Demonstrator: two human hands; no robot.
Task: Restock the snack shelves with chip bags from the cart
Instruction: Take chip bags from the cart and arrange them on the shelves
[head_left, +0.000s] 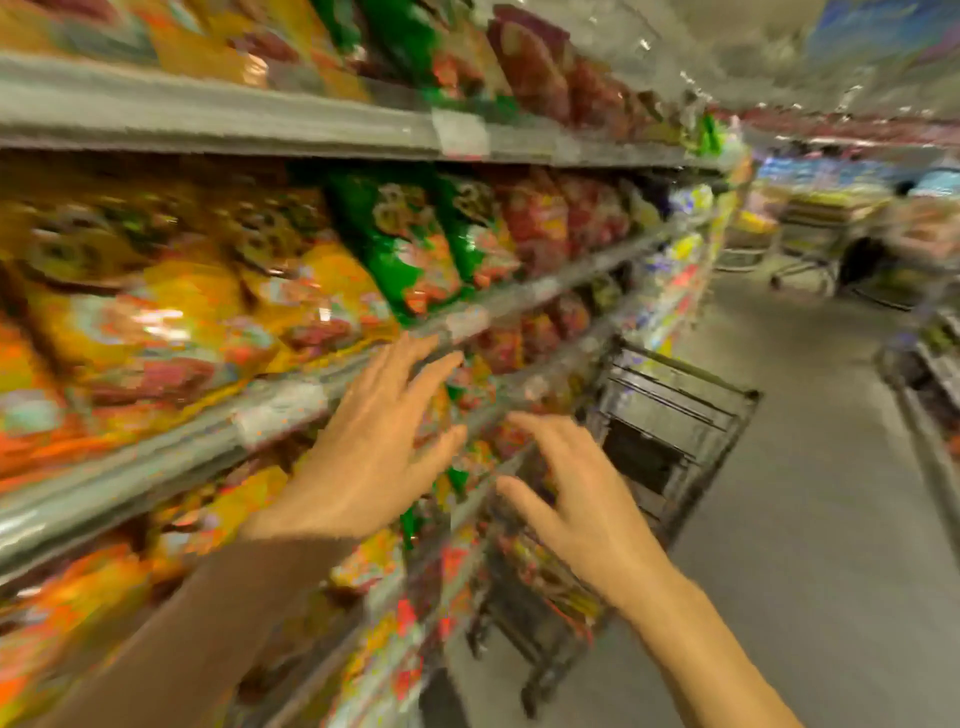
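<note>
Two hands, both empty with fingers spread wide: left hand before the middle shelf's front edge, right hand lower, toward the cart parked against the shelving. Yellow bags and green bags fill that shelf. Likely step: reaching to the cart for a bag; grasp by its edges, avoiding crushing. Print and shelf tags are blurred, unreadable.

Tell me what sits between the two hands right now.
Head view: blurred snack bags on the lower shelves show in the gap between the left hand and right hand; neither holds anything.
</note>
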